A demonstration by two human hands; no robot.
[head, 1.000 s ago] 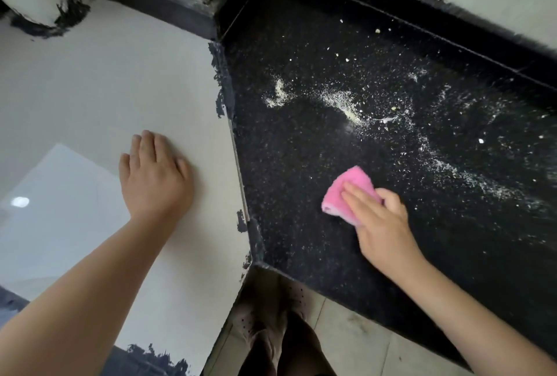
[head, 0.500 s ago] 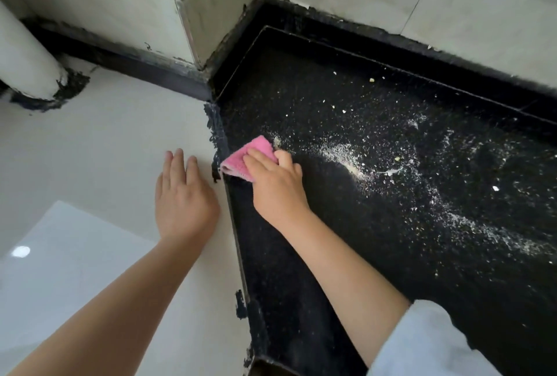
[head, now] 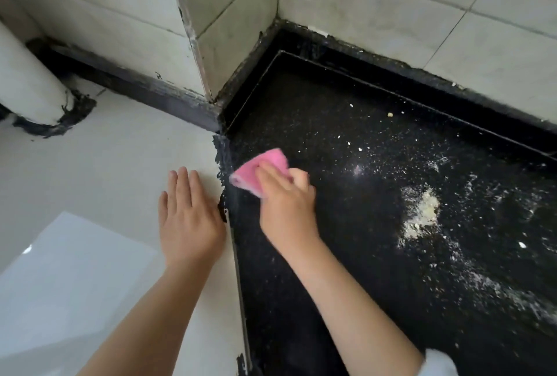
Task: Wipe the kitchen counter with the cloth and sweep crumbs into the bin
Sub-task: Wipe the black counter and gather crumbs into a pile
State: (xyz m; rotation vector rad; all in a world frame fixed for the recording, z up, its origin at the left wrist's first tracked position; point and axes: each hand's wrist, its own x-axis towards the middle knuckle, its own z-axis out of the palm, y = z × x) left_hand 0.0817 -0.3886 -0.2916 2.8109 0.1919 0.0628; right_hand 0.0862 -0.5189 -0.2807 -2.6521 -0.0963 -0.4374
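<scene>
The right hand (head: 287, 210) is stretched forward over the black speckled stone worktop (head: 346, 270), its fingers curled onto a folded pink cloth (head: 256, 169), which is pressed to the surface just beside the worktop's left edge; the left hand (head: 190, 216) is laid flat, fingers straight and together, on the adjoining white glossy worktop (head: 105, 180); a heap of pale crumbs (head: 422, 213) is seen well to the right, with finer powder scattered around; grey wall tiles (head: 391, 8) are set behind, and a white pipe (head: 24, 80) stands far left.

A white pipe (head: 27, 86) rises at the far left, ringed with dark sealant; grey wall tiles (head: 391, 8) (grubby grout) stand behind.
</scene>
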